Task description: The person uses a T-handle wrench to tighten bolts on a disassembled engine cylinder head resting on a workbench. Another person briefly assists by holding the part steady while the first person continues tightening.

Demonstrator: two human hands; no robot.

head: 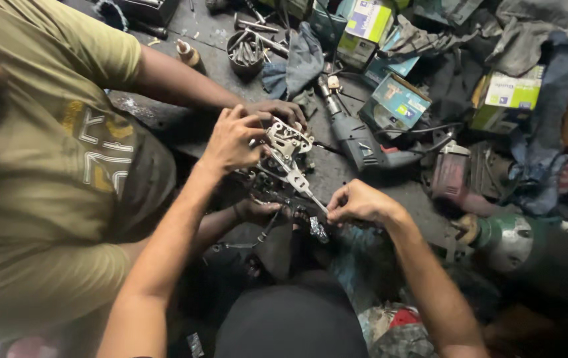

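Observation:
My left hand (234, 138) grips the upper left side of a silvery metal engine part (288, 149) with several holes and lugs. My right hand (358, 202) pinches the part's thin lower arm near a small shiny piece (317, 229). A co-worker in an olive shirt (45, 152) sits at the left. One of that person's hands (280, 109) rests on the far top of the part, and the other hand (257, 211) holds it from below.
A grey power drill (357, 139) lies just right of the part. Small cardboard boxes (400, 101) and rags (297, 63) crowd the dirty floor behind. A tin of bolts and tools (245, 52) stands at the back. A green motor body (516, 242) lies at the right.

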